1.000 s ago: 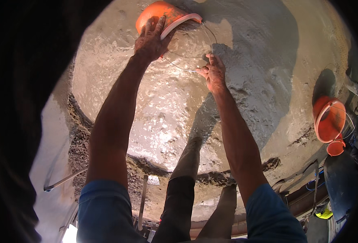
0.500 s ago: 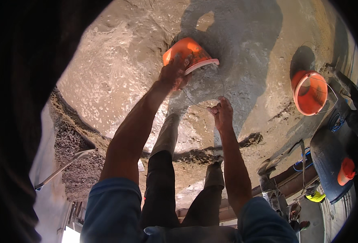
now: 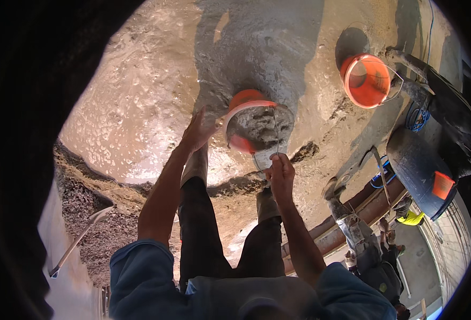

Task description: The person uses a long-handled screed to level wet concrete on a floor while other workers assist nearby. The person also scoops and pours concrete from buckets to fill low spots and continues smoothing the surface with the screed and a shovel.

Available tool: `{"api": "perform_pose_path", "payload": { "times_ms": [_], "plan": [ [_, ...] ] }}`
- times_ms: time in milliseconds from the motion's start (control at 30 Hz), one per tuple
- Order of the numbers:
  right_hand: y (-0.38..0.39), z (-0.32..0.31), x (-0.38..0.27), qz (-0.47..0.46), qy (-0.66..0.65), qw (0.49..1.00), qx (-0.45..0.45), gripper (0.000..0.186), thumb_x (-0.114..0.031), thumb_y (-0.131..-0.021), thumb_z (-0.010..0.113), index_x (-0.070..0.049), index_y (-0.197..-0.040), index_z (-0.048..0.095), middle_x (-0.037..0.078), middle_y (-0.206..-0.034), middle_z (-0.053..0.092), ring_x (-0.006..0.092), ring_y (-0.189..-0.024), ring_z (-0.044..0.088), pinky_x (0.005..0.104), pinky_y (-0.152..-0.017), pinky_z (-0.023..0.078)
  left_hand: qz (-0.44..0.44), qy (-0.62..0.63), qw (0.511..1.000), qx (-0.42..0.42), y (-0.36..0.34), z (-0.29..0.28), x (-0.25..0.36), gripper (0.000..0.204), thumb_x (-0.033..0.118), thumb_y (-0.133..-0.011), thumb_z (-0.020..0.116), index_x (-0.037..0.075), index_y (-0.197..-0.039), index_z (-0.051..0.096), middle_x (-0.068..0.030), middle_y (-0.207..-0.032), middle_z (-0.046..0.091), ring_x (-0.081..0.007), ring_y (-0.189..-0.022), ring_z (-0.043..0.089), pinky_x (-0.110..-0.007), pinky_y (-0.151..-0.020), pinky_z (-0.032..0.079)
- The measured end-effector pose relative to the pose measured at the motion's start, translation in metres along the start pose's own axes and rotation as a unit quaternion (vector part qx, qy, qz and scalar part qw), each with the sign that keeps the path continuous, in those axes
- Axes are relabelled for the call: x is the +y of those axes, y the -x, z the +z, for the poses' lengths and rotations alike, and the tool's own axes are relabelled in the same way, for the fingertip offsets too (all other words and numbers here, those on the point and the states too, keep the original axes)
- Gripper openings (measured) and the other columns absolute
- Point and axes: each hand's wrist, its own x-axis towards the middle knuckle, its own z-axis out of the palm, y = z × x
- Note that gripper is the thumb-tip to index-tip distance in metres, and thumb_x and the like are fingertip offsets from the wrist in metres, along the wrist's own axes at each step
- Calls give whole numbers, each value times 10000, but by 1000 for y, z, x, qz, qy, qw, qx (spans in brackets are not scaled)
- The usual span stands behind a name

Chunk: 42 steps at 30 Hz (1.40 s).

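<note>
Filled bucket: an orange bucket (image 3: 256, 128) with a white rim, loaded with grey wet concrete, hangs tilted over the near edge of the concrete pool (image 3: 155, 96), just ahead of your boots.
Right hand: your right hand (image 3: 281, 175) is closed around the bucket's thin wire handle (image 3: 274, 140), directly below the bucket in the picture; the wire runs from your fist up across the bucket's mouth.
Left hand: your left hand (image 3: 198, 130) is spread wide, fingers apart, just to the left of the bucket; whether the fingertips touch its side cannot be told.
Legs: your dark trousers and mud-coated boots (image 3: 195, 165) stand right behind the bucket, at the rim of the wet pool.
Second bucket: another orange bucket (image 3: 368, 80), upright and mostly hollow inside, sits well to the right of and beyond the filled bucket, on the grey surface.
Gravel: a heap of gravel (image 3: 91, 213) lies to the left of and nearer than the bucket, with a long-handled shovel (image 3: 81, 239) resting on it.
Other person: someone in muddy boots (image 3: 353, 229) stands to the right of the bucket, beside rusty pipes (image 3: 353, 213).
Barrel: a dark blue barrel (image 3: 419, 173) lies far right of the bucket.
</note>
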Motion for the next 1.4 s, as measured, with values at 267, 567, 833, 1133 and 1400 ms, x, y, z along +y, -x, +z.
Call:
{"api": "perform_pose_path", "payload": {
  "times_ms": [267, 567, 833, 1133, 1400],
  "plan": [
    [29, -183, 32, 84, -123, 984, 94, 172, -166, -965, 530, -25, -924, 619, -60, -555, 357, 40, -468, 327, 247, -496, 414, -148, -68, 982, 92, 158, -71, -54, 811, 479, -910, 630, 63, -1501, 262, -265, -1430, 372, -360, -1274, 467, -428, -971, 483],
    [73, -391, 134, 61, -54, 974, 213, 174, -162, -946, 530, -19, -917, 624, -44, -536, 395, 50, -446, 378, 257, -468, 443, -151, -148, 973, 89, 222, -3, 30, 687, 406, -940, 619, 75, -1473, 341, -244, -1395, 420, -317, -1242, 489, -393, -923, 492],
    [-15, -531, 314, -15, 53, 959, 277, 233, -212, -897, 515, -27, -852, 649, 20, -625, 527, 120, -537, 516, 298, -523, 467, 32, -224, 973, 37, 218, 120, 86, 534, 278, -948, 610, 51, -1400, 438, -193, -1327, 476, -301, -1122, 551, -409, -958, 460],
    [-88, -613, 419, -70, 209, 931, 292, 292, -270, -912, 533, -26, -1012, 659, 87, -705, 581, 231, -697, 607, 378, -644, 499, 5, -267, 952, 150, 227, 63, 57, 478, 269, -938, 633, 29, -1329, 500, -184, -1224, 527, -310, -1050, 564, -420, -902, 468],
    [-149, -455, 72, -150, 314, 902, 256, 415, -299, -913, 547, -66, -1256, 568, 215, -1161, 632, 347, -1002, 651, 444, -868, 509, 101, -261, 954, 108, 209, 151, 141, 445, 173, -850, 679, 6, -1243, 554, -186, -1219, 562, -343, -1149, 542, -417, -969, 451]
  ]
}}
